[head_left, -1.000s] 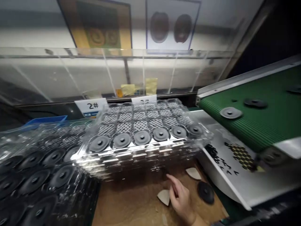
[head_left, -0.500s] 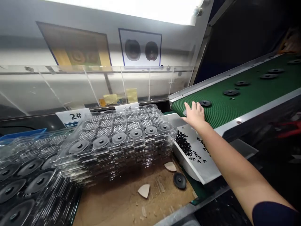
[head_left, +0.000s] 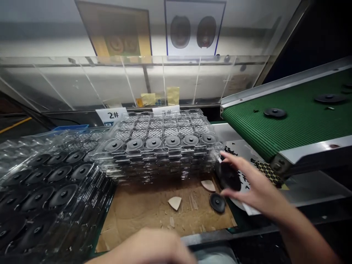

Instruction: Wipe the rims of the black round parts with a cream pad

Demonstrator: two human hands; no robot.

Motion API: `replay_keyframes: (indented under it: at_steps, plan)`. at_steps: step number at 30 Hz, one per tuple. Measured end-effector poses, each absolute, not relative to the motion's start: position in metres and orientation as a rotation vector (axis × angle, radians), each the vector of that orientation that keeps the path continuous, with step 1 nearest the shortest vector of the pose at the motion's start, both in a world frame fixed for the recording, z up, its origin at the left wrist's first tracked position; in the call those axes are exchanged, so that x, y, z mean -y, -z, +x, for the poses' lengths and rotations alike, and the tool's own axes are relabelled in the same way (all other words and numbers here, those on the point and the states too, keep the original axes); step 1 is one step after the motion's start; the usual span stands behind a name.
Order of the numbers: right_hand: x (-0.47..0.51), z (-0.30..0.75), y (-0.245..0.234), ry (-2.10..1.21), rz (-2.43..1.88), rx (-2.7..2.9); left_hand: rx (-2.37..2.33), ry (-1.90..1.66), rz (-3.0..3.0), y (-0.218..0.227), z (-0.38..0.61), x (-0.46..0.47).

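Note:
A dark oval disc (head_left: 228,176) is pinched at its edges between the thumb and fingers of my right hand (head_left: 254,183), above the white parts tray. My left hand (head_left: 156,245) is low at the front edge, smeared by motion, so its fingers cannot be made out. Between the hands, a single black disc (head_left: 217,202) with a centre hub lies on the brown board (head_left: 143,216). Two pale wedge-shaped pieces, one of them a rounded triangle (head_left: 175,202), rest there too. Behind the board stands a stack of clear trays (head_left: 154,154), its front row filled with discs.
More clear trays of black discs (head_left: 63,196) stand at the left. A green conveyor belt (head_left: 302,121) carries discs at the right. Small black clips and a yellow perforated sheet (head_left: 265,170) lie in the white tray (head_left: 255,148) below it. A numbered label (head_left: 112,115) stands behind.
My right hand has come back from the belt's end toward the board, now with a disc in its grip. My left hand has entered at the bottom. The view has shifted rightward and down.

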State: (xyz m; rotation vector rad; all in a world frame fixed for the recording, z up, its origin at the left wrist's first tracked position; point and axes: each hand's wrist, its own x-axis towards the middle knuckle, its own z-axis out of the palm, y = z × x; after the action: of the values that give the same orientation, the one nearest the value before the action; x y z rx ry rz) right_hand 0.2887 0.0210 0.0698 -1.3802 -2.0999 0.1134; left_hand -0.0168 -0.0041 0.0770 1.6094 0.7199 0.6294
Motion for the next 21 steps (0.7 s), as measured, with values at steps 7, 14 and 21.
replay_keyframes:
  at_steps: [7, 14, 21]
  plan:
    - [0.018, 0.208, -0.022, -0.277, -1.154, 2.053, -0.449, -0.908, 0.883, -0.001, 0.036, 0.006]
    - [0.018, 0.185, -0.009, -0.535, -1.068, 1.976, -0.677, -0.964, 0.471, -0.004, 0.038, 0.026]
    - [0.019, 0.19, 0.0, -0.844, -1.094, 1.862, -0.634, -1.02, 0.382, -0.001, 0.034, 0.025]
